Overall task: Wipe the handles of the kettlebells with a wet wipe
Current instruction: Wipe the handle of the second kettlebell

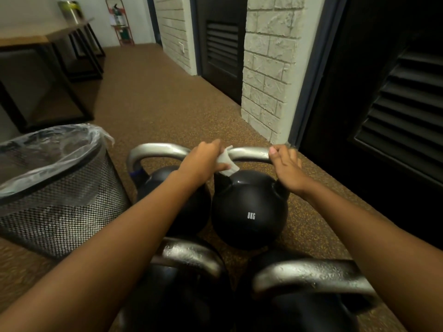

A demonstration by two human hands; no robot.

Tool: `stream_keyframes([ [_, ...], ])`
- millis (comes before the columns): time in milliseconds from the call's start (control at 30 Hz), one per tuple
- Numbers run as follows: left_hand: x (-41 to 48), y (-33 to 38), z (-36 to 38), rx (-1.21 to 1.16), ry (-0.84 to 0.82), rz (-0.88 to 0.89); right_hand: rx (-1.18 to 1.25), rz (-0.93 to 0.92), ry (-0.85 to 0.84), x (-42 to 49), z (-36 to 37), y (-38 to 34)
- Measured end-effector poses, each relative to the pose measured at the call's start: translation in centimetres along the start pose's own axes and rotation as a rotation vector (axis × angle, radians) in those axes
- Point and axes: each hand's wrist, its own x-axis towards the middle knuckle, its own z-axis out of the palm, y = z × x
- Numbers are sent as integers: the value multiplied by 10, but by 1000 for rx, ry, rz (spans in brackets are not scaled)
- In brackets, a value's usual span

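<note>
Kettlebell, round, black, marked 8KG [249, 212], sits on the brown floor [167, 104]. Its shiny silver handle [251, 153] is getting wiped now. The right hand [285, 166] grips the handle's right end. The left hand [206, 161] pinches the small white wet wipe [226, 164] round the left end. Next, I think, slide it along the bar.

The left hand [203, 161] covers most of the wet wipe [227, 169] on the handle [251, 153].

White "8KG" printed on black body of far right kettlebell [249, 209]; no other legible text.
</note>
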Motion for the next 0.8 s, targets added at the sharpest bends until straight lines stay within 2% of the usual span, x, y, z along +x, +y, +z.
stream_keyframes([
  [233, 5, 31, -1, 159, 41, 170, -3, 5, 4, 1, 0, 2],
  [433, 4, 14, -2, -25, 10, 27, -9, 0, -17, 1, -1, 2],
  [667, 1, 1, 15, 52, -38, -191, 0, 11, -27, 2, -1, 2],
  [800, 7, 9, 14, 133, 1, -174, -6, 9, -16, 3, 0, 3],
])
